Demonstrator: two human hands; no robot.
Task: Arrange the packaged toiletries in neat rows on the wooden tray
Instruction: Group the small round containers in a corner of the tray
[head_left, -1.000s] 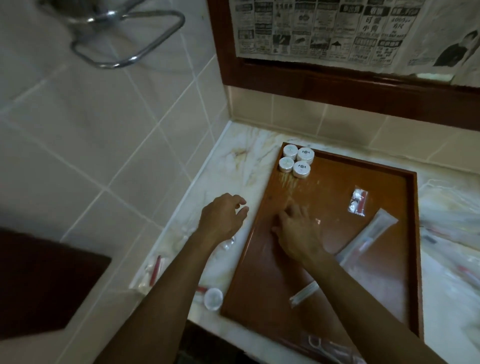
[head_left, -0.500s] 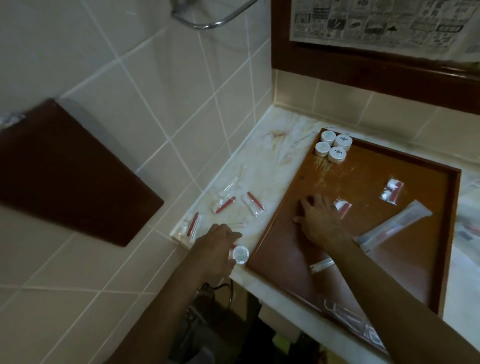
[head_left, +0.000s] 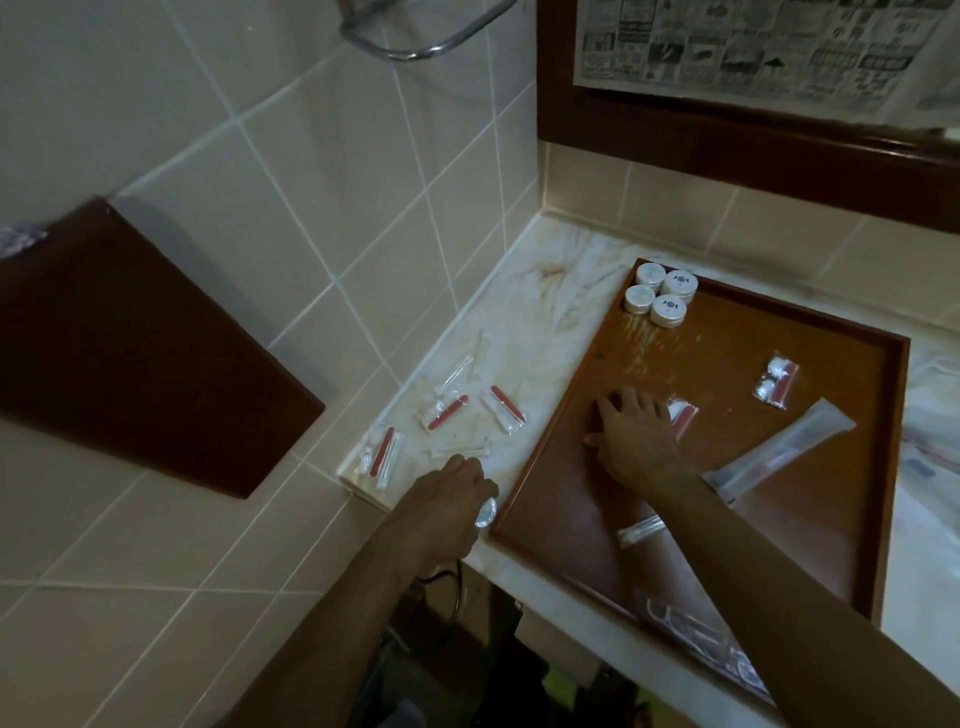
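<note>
Tray (head_left: 857, 467) mid-frame holds only four tubs (head_left: 658, 295) neatly grouped; left hand (head_left: 447, 504) grips a tub on counter (head_left: 530, 332), right hand (head_left: 636, 436) flat on a sachet (head_left: 683, 418), other packets (head_left: 447, 410) loose.

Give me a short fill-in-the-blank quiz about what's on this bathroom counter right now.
1. The round white jars in the wooden tray's far corner number ____.
2. The left hand rests on the marble ____, beside the tray.
3. The right hand lies flat ____ the tray.
4. The stick in each small packet left of the tray is coloured ____.

Missing words: four; counter; inside; red
</note>
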